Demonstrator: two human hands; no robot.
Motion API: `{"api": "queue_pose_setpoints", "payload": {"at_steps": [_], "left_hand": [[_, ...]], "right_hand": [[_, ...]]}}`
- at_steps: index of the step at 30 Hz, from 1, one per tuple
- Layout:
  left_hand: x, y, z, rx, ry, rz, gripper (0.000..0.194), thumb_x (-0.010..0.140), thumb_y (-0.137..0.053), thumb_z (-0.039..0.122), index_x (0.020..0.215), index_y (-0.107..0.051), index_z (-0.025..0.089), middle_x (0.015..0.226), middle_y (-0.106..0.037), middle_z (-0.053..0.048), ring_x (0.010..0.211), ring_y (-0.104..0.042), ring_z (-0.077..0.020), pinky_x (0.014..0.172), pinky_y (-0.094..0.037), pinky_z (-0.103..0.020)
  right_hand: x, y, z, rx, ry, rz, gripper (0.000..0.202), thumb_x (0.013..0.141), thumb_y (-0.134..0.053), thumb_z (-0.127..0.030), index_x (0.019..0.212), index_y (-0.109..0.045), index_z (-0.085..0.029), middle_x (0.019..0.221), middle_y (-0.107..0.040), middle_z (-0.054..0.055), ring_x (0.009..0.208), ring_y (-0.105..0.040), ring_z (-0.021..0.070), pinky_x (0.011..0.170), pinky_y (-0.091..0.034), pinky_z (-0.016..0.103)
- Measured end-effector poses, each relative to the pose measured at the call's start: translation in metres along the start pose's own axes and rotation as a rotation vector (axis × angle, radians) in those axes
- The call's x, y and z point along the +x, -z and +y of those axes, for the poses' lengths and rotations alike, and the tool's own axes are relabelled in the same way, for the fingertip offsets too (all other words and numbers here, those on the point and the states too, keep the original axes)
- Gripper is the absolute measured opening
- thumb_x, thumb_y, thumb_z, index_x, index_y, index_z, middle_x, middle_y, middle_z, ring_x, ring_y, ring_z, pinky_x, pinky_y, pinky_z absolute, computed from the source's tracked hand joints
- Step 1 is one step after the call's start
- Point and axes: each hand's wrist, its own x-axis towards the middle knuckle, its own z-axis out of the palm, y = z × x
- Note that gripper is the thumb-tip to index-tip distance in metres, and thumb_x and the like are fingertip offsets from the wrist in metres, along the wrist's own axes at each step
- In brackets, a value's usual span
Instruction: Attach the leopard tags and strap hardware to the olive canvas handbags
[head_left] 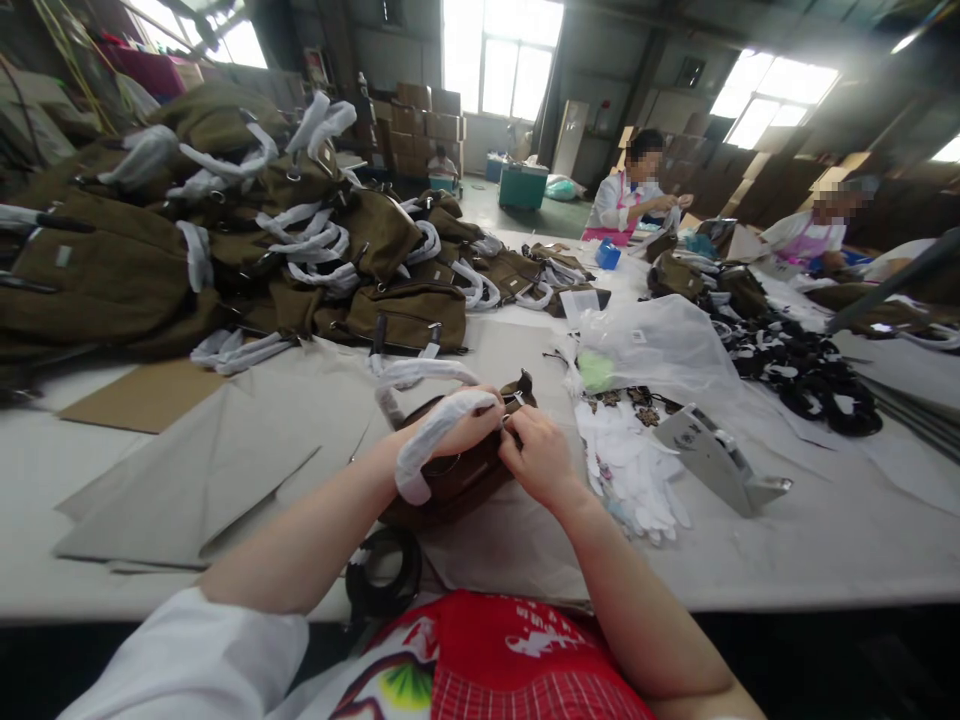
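Note:
A brown bag [469,482] lies on the table in front of me, its handles wrapped in white padding. My left hand [474,425] is at the bag's upper edge, partly behind one wrapped handle [421,455], with its fingers closed by a small metal ring. Opposite it, my right hand [538,455] pinches at the same spot near the ring; the small part between the fingertips is too hidden to make out. Just below the bag, a coiled black strap [384,572] rests at the table edge.
Olive bags [285,240] are heaped at the left, beside grey sheets [202,480] and brown cardboard [146,395]. To the right are a plastic bag [660,340], white tags [630,470], a metal stand [712,460] and black straps [802,370]. Two people work farther back.

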Motion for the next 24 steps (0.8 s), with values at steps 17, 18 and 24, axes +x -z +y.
{"api": "queue_pose_setpoints", "payload": {"at_steps": [17,18,24], "left_hand": [[-0.016,-0.019,-0.002,-0.224,0.056,0.245,0.011,0.083,-0.048,0.029,0.085,-0.051,0.019,0.072,-0.058,-0.001,0.067,-0.054,-0.0158,0.063,-0.044,-0.029],[-0.014,-0.020,-0.005,-0.246,0.068,0.246,0.013,0.086,-0.046,0.031,0.082,-0.049,0.019,0.068,-0.054,0.000,0.062,-0.051,-0.0145,0.060,-0.043,-0.028],[-0.010,-0.016,-0.009,-0.337,0.082,0.169,0.028,0.090,-0.039,0.038,0.068,-0.043,0.021,0.052,-0.038,0.005,0.046,-0.036,-0.0109,0.047,-0.033,-0.026]], "right_hand": [[0.006,0.009,-0.015,0.122,0.034,-0.115,0.020,0.087,-0.043,-0.016,0.068,-0.042,-0.022,0.072,-0.051,0.002,0.071,-0.049,0.0180,0.066,-0.037,0.030],[0.006,0.011,-0.014,0.188,0.048,-0.140,0.021,0.088,-0.041,-0.016,0.067,-0.042,-0.022,0.071,-0.050,0.001,0.070,-0.049,0.0169,0.065,-0.037,0.029],[0.001,0.020,-0.015,0.161,-0.033,-0.220,0.016,0.093,-0.049,-0.031,0.083,-0.057,-0.021,0.081,-0.059,0.002,0.077,-0.055,0.0169,0.069,-0.038,0.027]]}}
